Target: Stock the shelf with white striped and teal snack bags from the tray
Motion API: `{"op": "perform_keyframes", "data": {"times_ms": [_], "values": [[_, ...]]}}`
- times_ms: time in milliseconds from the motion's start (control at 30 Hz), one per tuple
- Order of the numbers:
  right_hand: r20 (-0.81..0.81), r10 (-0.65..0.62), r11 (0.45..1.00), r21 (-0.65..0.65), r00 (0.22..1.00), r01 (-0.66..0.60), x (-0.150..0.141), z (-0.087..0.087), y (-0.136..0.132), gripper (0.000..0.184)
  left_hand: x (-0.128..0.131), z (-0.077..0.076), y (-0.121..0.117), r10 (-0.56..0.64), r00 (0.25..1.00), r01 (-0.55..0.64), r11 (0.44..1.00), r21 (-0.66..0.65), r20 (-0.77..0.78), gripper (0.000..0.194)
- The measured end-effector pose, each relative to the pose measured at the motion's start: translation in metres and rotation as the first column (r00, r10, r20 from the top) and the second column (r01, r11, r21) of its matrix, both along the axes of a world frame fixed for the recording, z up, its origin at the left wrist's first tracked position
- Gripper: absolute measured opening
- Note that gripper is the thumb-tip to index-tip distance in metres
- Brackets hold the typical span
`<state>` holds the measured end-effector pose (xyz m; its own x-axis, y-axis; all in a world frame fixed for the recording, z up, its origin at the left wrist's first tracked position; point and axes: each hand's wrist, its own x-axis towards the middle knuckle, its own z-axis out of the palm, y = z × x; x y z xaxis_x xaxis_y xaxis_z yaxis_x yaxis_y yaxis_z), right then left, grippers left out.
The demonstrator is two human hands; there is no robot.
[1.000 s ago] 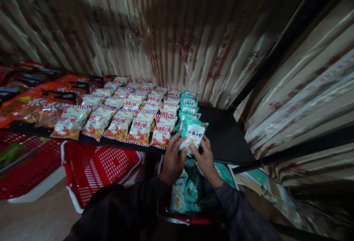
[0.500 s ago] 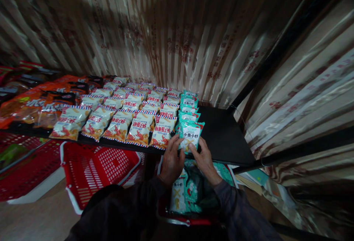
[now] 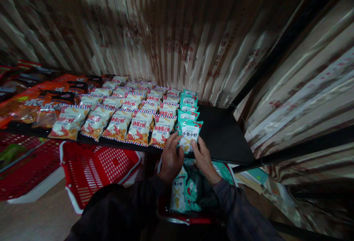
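Observation:
A teal-and-white snack bag [image 3: 190, 135] stands at the front of a single row of teal snack bags [image 3: 188, 101], near the shelf's front edge. My left hand [image 3: 171, 158] has its curled fingers against the bag's left side. My right hand [image 3: 204, 157] grips the right side, its thumb on the front face. Below my hands, a red basket [image 3: 189, 220] holds more teal snack bags [image 3: 179, 195], partly hidden by my forearms.
White-and-red snack bags [image 3: 140, 127] fill several rows on the black shelf [image 3: 228, 134], left of the teal row. Orange bags [image 3: 49, 108] lie farther left. Another red basket [image 3: 110, 165] sits below. Curtains [image 3: 177, 31] hang behind; a dark post [image 3: 254, 71] slants at right.
The front teal bag has shifted slightly back and to the left, with both hands following it. My right thumb has moved a little up its face.

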<state>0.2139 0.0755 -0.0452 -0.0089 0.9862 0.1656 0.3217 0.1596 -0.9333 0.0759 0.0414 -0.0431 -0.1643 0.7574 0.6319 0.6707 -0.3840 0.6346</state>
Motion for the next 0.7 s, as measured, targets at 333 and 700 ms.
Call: {"op": "perform_keyframes", "data": {"times_ms": [333,700], "values": [[-0.046,0.033,0.999,-0.039,0.998,-0.035,-0.005,0.009,-0.002,0.056,0.001,0.000,-0.002,-0.041,0.999,0.041,0.999,-0.009,0.004,0.038],[0.008,0.042,0.999,-0.032,0.999,-0.041,-0.009,0.011,-0.001,0.055,0.003,-0.002,0.000,-0.041,0.999,0.041,0.999,-0.015,-0.006,0.040]]}}
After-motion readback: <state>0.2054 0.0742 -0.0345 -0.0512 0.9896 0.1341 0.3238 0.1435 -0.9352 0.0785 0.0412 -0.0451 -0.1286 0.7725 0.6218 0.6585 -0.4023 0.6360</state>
